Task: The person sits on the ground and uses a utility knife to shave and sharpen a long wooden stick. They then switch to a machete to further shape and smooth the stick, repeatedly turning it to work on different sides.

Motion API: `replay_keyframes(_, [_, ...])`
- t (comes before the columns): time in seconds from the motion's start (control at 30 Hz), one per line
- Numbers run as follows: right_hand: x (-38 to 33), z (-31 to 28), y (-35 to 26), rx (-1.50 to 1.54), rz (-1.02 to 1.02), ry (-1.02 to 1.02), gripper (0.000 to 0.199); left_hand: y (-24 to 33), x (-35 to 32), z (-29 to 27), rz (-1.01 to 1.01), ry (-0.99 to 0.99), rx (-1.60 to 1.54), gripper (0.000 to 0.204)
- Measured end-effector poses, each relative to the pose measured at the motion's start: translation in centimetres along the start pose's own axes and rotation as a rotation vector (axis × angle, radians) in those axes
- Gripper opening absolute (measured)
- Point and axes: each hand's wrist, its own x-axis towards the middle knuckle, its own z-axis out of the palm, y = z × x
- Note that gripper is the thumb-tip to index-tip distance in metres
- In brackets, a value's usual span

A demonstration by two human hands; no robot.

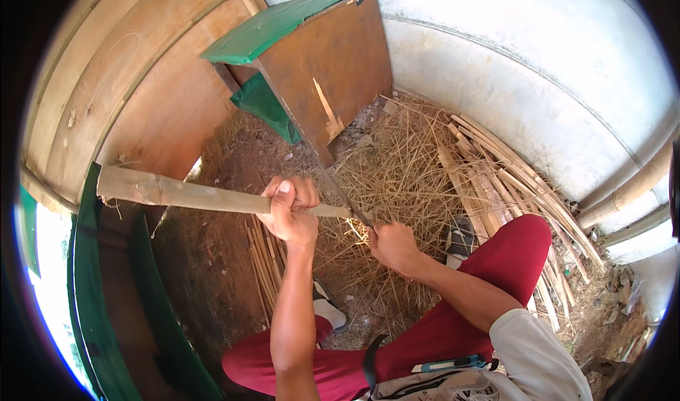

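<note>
A long piece of split bamboo [188, 194] stretches from the left across the middle of the head view. My left hand [292, 208] is closed around it near its narrower right end, thumb on top. My right hand [397, 247] grips a long-bladed knife [344, 196], whose handle is mostly hidden in the fist. The dark blade slants up and to the left from that fist and meets the bamboo's narrow end. Beneath this meeting point lies a heap of thin bamboo shavings [400, 167] on the ground.
Bamboo strips [496, 181] are piled at right along a pale wall [510, 61]; more strips [265, 263] lie beside my left forearm. A brown wooden box [329, 68] with a green cover stands ahead. A cutter knife [450, 363] rests at my lap. Wooden boards [120, 68] enclose the left.
</note>
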Motion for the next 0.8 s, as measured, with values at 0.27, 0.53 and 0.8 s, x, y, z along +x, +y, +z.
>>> replay_keyframes(0.27, [-1.0, -1.7, -4.3, 0.042, -0.058, 0.149, 0.031, -0.5, 0.6, 1.9, 0.06, 0.374, 0.286, 0.038])
replay_keyframes(0.53, [-0.6, -2.7, -5.5, 0.109, -0.149, 0.159, 0.024, -0.5, 1.3, 1.8, 0.12, 0.535, 0.439, 0.038])
replay_keyframes(0.8, [-1.2, 2.4, -0.5, -0.026, -0.102, 0.14, 0.029, -0.1, 1.6, 2.2, 0.096, 0.595, 0.431, 0.038])
